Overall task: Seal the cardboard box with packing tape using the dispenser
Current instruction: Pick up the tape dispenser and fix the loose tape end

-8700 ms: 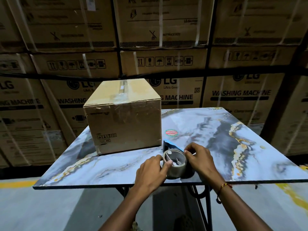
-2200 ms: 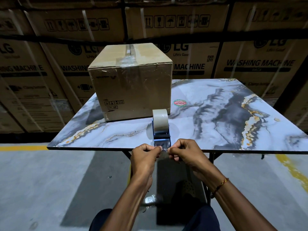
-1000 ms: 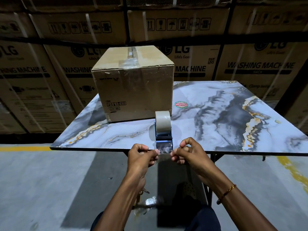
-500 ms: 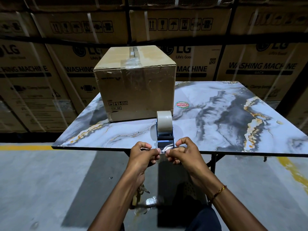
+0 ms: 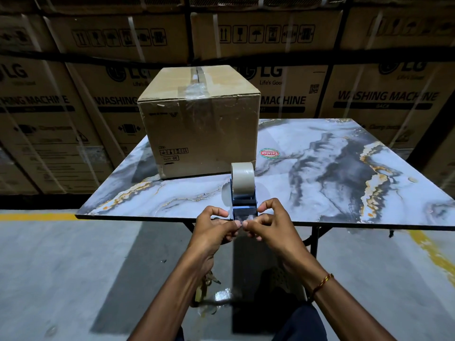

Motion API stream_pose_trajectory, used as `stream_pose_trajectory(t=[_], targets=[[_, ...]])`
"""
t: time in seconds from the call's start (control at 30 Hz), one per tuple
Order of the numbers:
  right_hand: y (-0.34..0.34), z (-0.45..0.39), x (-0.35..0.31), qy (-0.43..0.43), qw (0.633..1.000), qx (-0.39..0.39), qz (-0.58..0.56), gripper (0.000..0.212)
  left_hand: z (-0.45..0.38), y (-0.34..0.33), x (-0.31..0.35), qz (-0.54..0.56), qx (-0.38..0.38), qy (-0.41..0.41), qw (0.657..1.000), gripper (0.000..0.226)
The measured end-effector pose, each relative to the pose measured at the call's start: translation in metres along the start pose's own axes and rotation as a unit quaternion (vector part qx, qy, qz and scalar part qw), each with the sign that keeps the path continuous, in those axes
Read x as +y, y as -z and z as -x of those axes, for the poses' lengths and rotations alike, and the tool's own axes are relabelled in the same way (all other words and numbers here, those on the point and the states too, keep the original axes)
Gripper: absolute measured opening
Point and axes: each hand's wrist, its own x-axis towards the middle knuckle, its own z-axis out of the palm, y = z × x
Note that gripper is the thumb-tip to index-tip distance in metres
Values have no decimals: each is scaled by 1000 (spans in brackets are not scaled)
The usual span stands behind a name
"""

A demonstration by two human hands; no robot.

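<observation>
Left hand point(image 5: 213, 231) and right hand point(image 5: 268, 228) together, pinching tape end point(image 5: 242, 222) off dispenser point(image 5: 243, 193), likely freeing it; box point(image 5: 199, 124) beyond.

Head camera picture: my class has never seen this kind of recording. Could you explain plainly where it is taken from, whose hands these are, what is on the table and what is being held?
The camera sits on a person's head, looking forward and down, so the two bare arms are the wearer's own. There is no robot. On the marble-patterned table stands a cardboard box, already carrying some clear tape. Nearer the edge stands a blue tape dispenser with its roll upright. The left hand and right hand pinch the loose tape end at the dispenser's front. Stacked washing machine cartons fill the background.
</observation>
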Motion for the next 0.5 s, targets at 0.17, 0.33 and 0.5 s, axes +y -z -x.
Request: stream_pose_trajectory(t=[0.17,0.33,0.5], targets=[[2,-3,-2,-9,1000,-1,5,39,1,-1,1,-14,7,0,1000,31],[16,0,-2,-33,999,-3,1,38,1,-2,-1,-10,7,-3,1000,31],[25,2,3,-39,999,29,-5,28,1,-2,0,13,-5,10,1000,31]])
